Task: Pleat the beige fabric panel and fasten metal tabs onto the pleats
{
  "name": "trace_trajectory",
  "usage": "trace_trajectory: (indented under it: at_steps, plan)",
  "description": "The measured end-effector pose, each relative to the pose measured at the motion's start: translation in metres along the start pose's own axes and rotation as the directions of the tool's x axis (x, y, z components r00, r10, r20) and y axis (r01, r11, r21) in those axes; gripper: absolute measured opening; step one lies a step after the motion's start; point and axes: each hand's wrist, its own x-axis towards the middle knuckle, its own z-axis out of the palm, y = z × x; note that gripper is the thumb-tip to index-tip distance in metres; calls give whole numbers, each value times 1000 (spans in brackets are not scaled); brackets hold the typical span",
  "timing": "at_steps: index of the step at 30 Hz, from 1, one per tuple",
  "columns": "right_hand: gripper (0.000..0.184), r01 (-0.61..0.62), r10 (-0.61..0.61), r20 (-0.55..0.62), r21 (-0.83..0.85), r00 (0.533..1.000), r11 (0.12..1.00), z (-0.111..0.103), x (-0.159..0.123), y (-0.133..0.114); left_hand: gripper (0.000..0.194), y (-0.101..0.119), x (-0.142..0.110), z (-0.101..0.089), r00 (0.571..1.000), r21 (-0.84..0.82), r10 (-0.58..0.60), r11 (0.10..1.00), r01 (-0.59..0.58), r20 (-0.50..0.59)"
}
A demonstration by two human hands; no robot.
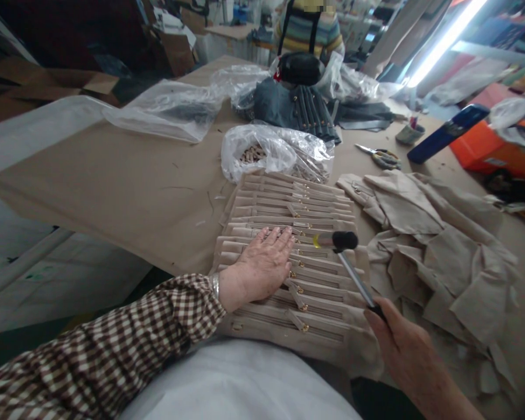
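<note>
My left hand (262, 265) lies flat, fingers stretched out, on a layered stack of beige fabric pieces (324, 318) with zippers and gold-coloured pulls. In my right hand (405, 344) is the dark grip of a small mallet (354, 273). Its head, black at one end and yellowish at the other, is over the zippered pieces, to the right of my left fingers. Whether the head touches the fabric I cannot tell. Several zipper pulls (304, 306) show in a row down the middle of the stack.
Behind the stack sits a clear plastic bag (245, 166) of small beige pieces. Loose beige fabric (420, 233) is heaped on the right, with scissors (387, 158) beyond it. Dark zippered fabric (284, 108) lies farther back, before a person in stripes (336, 35). Cardboard boxes (48, 84) stand left.
</note>
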Motion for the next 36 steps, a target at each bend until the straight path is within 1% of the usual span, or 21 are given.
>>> trace_trajectory:
  at_steps: [3,6,9,13,15,17,19,21,22,24,26,28,30,32,35,36]
  plan:
    - [25,-42,47,-37,124,998,991,-13,-6,-15,57,-2,2,1,1000,-17,1,1000,0,10]
    - [29,-96,96,4,153,995,984,-16,-14,-25,58,-4,6,1,999,-29,-9,1000,10,32]
    - [33,-148,143,51,128,988,981,-10,-21,-24,58,-8,15,2,999,-30,-11,999,12,31]
    - [36,-195,189,92,69,978,978,2,-19,-15,59,-21,40,0,998,-35,-33,999,35,57]
    - [38,-219,215,102,26,971,975,9,-15,-11,59,-27,52,-7,995,-40,-47,998,50,84]
    - [39,-243,241,120,1,963,970,16,-10,-7,58,-28,56,-17,994,-51,-48,997,53,94]
    - [41,-255,251,138,10,958,967,23,-8,-5,57,-21,53,-27,998,-54,-45,997,48,45]
    - [42,-254,245,147,42,958,966,28,-7,-3,57,-8,44,-32,999,-38,-27,999,26,-26]
    - [42,-249,238,146,58,960,967,30,-8,-2,58,-1,40,-31,999,-24,-11,1000,10,-42]
    - [41,-239,224,157,89,962,967,32,-8,1,60,11,31,-23,1000,3,1,1000,-1,-17]
    - [41,-236,216,167,113,962,965,33,-8,4,62,18,23,-12,1000,30,-29,999,29,-4]
    - [42,-238,216,171,123,961,963,35,-8,7,62,19,16,-3,997,56,-70,996,72,-28]
    - [41,-244,221,172,126,960,962,36,-8,10,62,18,11,-1,995,69,-90,993,92,-35]
    - [40,-243,219,174,131,960,961,35,-7,11,63,17,8,-3,994,65,-109,992,110,-18]
    - [40,-217,195,163,129,967,968,30,-3,9,71,17,11,-9,988,32,-144,989,146,-48]
    - [40,-203,184,151,118,971,972,28,0,8,70,17,12,-10,988,26,-147,989,148,-57]
